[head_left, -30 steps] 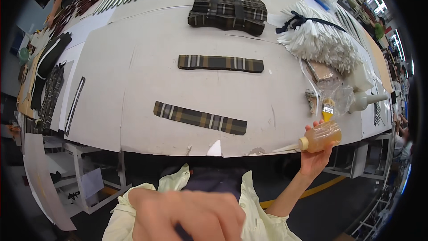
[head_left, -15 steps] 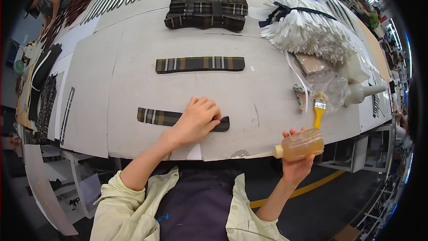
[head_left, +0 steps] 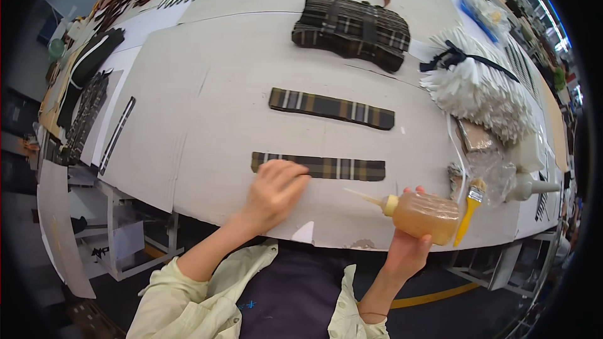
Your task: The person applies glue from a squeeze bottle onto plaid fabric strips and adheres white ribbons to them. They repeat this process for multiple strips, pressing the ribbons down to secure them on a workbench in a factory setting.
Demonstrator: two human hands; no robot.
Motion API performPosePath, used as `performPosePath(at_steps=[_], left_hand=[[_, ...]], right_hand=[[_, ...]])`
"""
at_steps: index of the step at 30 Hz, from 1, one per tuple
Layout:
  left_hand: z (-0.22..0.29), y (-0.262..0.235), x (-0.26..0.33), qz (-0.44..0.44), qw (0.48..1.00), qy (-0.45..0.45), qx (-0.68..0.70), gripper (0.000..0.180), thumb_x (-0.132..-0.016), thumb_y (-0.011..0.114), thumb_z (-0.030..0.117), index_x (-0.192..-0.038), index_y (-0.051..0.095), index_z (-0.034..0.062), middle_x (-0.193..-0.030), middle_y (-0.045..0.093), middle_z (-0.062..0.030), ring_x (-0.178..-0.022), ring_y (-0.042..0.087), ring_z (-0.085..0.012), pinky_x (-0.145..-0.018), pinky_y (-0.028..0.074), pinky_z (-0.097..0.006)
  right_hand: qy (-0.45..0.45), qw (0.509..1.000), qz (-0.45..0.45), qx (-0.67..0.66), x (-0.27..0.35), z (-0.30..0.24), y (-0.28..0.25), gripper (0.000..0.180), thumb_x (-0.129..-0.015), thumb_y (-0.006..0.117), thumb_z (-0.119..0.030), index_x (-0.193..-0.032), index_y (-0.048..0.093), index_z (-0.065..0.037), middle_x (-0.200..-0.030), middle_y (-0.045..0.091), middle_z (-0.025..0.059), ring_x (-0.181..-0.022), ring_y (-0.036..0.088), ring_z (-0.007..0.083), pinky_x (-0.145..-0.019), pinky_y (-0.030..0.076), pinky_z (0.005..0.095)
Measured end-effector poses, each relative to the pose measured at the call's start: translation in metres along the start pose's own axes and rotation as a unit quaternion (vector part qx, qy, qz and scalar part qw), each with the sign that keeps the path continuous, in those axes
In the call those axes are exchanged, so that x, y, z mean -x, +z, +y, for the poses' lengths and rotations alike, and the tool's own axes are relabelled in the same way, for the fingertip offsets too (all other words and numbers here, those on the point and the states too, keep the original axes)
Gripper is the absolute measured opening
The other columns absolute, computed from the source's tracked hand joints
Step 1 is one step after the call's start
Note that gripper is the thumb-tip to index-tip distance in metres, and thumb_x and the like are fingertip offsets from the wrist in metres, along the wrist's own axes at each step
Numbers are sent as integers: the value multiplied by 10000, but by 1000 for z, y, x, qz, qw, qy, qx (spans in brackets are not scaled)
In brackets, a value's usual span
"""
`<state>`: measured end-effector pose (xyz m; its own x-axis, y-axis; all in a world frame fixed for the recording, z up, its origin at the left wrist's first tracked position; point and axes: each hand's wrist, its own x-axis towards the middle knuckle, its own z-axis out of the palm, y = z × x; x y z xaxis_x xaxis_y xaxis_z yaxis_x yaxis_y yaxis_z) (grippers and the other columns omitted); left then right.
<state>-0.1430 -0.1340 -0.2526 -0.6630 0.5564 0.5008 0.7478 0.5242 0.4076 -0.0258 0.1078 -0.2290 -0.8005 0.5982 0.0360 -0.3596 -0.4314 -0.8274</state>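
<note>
While left hand [head_left: 273, 191] lies flat, fingers [head_left: 294, 176] spread, on the left end of near plaid strip [head_left: 320, 167] by the front edge of the table [head_left: 207, 119], right hand [head_left: 407, 252] wraps its fingers around an amber glue bottle [head_left: 419, 213], nozzle pointing left just below the strip's right end. Second plaid strip [head_left: 331, 108] lies farther back. Yellow brush [head_left: 468, 213] sits beside the bottle.
</note>
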Motion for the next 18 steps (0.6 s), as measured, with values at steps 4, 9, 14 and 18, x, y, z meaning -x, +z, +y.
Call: performPosePath(at_steps=[4, 9, 14, 18], left_hand=[[-30, -50, 49, 1, 989, -108, -101, 277, -753, 688, 9, -1029, 674, 22, -1118, 628, -91, -1028, 576, -293, -905, 442, -425], [-35, -59, 48, 0, 988, -101, -118, 338, -755, 698, 30, -1091, 662, 43, -1191, 612, -72, -1105, 538, -277, -941, 413, -454], [-42, -48, 51, -30, 986, -104, -129, 362, -763, 727, 103, -1117, 658, 76, -1235, 597, -32, -1164, 505, -264, -1032, 350, -491], [-45, -49, 51, -25, 987, -109, -119, 358, -763, 733, 113, -1112, 662, 79, -1231, 603, -29, -1172, 505, -266, -1049, 332, -499]], right_hand=[[38, 998, -43, 34, 12, 35, 33, 855, -771, 794, -314, -1455, 344, -69, -1439, 419, 221, -1333, 415, 429, -1121, 338, 519], [37, 990, -131, 46, 16, 72, 70, 805, -729, 829, -177, -1357, 332, -94, -1396, 431, 267, -1286, 463, 406, -1064, 395, 512], [-51, 956, -228, 179, 17, 88, 95, 736, -739, 841, -191, -1283, 376, -21, -1326, 499, 295, -1256, 504, 378, -1031, 433, 453], [-66, 941, -250, 216, 22, 90, 106, 639, -746, 840, -175, -1216, 457, 28, -1299, 523, 326, -1234, 533, 366, -1031, 434, 454]])
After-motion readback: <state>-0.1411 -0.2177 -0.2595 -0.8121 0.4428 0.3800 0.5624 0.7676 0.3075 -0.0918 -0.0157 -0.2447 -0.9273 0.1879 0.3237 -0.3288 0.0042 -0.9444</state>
